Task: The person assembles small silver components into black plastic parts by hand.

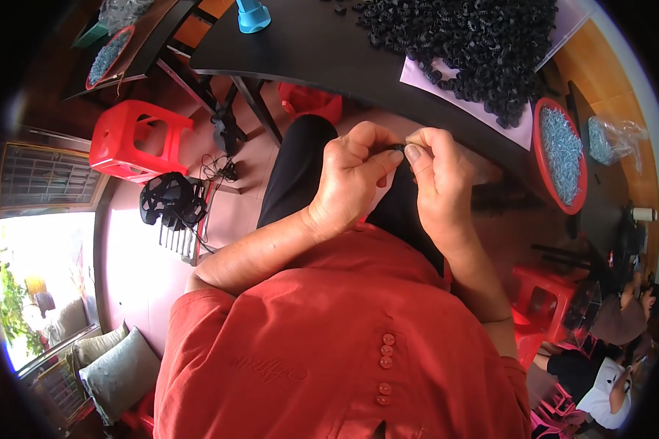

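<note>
My left hand point(355, 172) and my right hand point(441, 179) meet in front of me, above my lap. Between their fingertips is a small black piece point(397, 147), mostly covered by the fingers. The left thumb and forefinger pinch it. My right thumb and forefinger are pressed together right beside it; what they grip is too small to make out. Beyond the hands, a large heap of small black ring-like plastic pieces point(483, 55) covers the far right of the dark table point(300, 62), partly on a pale pink sheet point(425, 74).
At the right stands a red tray point(583, 186) of small silvery-blue pieces, with a clear plastic bag point(622, 139) beside it. A light blue holder point(252, 18) stands on the table. A red stool point(135, 139) is at left, a red bin point(311, 102) under the table. Other people sit at lower right.
</note>
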A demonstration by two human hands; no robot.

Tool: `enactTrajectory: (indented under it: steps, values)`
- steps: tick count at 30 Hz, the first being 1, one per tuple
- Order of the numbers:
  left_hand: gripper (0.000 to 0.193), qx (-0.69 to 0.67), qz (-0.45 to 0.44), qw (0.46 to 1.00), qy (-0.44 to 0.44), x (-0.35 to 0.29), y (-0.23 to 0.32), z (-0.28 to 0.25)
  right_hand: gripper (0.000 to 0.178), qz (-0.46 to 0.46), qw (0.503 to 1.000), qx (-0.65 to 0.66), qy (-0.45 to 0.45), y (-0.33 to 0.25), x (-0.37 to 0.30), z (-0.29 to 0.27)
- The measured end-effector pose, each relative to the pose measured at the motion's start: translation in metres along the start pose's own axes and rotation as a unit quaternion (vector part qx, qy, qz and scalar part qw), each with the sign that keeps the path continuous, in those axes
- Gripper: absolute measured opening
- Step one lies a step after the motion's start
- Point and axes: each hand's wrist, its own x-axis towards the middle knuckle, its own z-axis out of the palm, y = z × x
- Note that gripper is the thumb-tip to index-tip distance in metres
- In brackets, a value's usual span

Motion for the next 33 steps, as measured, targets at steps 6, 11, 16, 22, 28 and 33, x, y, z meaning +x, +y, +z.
enactTrajectory:
  steps: [6, 11, 16, 22, 28, 33]
  values:
    - [0.006, -0.077, -0.088, 0.993, 0.029, -0.004, 0.006, 0.008, 0.009, 0.024, 0.998, 0.051, 0.017, 0.012, -0.008, 0.004]
    - [0.005, -0.045, -0.064, 0.997, 0.013, -0.007, 0.000, 0.006, 0.009, 0.026, 0.999, 0.043, 0.016, 0.009, -0.011, 0.002]
    - [0.004, -0.061, -0.064, 0.996, 0.006, -0.010, -0.003, 0.006, 0.007, 0.105, 0.985, 0.135, -0.024, 0.010, -0.015, -0.004]
    - [0.003, -0.027, -0.071, 0.997, -0.013, -0.011, 0.002, 0.007, 0.009, 0.132, 0.969, 0.210, 0.000, 0.008, -0.020, -0.005]
    - [0.003, -0.041, -0.077, 0.996, -0.005, -0.012, -0.003, 0.007, 0.011, 0.139, 0.971, 0.194, 0.003, 0.009, -0.025, -0.001]
    - [0.004, -0.048, -0.069, 0.996, -0.006, -0.012, -0.007, 0.007, 0.008, 0.095, 0.983, 0.150, 0.037, 0.017, -0.029, 0.007]
